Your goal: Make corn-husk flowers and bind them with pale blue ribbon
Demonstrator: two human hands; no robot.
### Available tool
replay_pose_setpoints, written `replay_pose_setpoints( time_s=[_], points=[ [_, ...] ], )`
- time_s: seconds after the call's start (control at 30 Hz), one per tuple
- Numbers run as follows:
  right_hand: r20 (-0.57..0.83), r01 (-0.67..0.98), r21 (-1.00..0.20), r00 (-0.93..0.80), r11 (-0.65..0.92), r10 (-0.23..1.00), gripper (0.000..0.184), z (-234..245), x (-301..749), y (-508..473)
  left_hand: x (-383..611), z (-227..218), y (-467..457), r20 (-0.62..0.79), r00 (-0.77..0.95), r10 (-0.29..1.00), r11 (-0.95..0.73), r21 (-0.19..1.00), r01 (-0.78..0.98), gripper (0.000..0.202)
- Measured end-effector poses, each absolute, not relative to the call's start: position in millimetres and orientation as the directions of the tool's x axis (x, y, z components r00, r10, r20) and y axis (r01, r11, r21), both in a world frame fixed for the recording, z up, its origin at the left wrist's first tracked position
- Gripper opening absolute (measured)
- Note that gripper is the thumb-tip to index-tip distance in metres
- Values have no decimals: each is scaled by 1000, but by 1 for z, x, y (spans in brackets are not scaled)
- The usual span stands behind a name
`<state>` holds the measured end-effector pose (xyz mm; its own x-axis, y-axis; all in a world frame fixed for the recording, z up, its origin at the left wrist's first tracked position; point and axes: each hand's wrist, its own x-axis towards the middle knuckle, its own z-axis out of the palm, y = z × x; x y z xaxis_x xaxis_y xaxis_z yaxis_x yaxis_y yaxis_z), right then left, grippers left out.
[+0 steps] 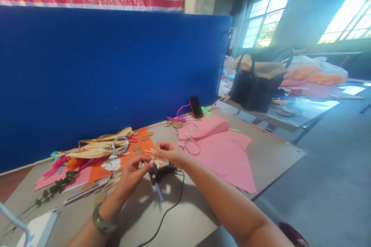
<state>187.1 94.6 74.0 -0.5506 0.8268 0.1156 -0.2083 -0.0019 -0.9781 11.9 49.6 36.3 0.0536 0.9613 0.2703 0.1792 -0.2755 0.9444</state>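
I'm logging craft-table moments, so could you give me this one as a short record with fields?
Left hand: fingertips at a pale, pointed craft piece
Left wrist: greenish bangle
Right hand: pinching the craft piece
Below hands: corded glue gun, glue stick protruding
Left side: utility knife, leafy sprig, orange sheet
Right side: pink paper
Back: upright smartphone, blue panel
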Motion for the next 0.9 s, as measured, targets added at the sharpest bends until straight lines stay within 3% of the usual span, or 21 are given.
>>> replay_pose_setpoints(
  time_s=[0.53,0.9],
  points=[
    [56,-176,-982,-605,-65,794,41,71,185,95,11,36,50,420,132,898,-439,873,211,11],
    [131,-189,-982,-624,14,771,37,68,188,102,10,36,48,390,-33,920,-382,915,131,17]
  ],
)
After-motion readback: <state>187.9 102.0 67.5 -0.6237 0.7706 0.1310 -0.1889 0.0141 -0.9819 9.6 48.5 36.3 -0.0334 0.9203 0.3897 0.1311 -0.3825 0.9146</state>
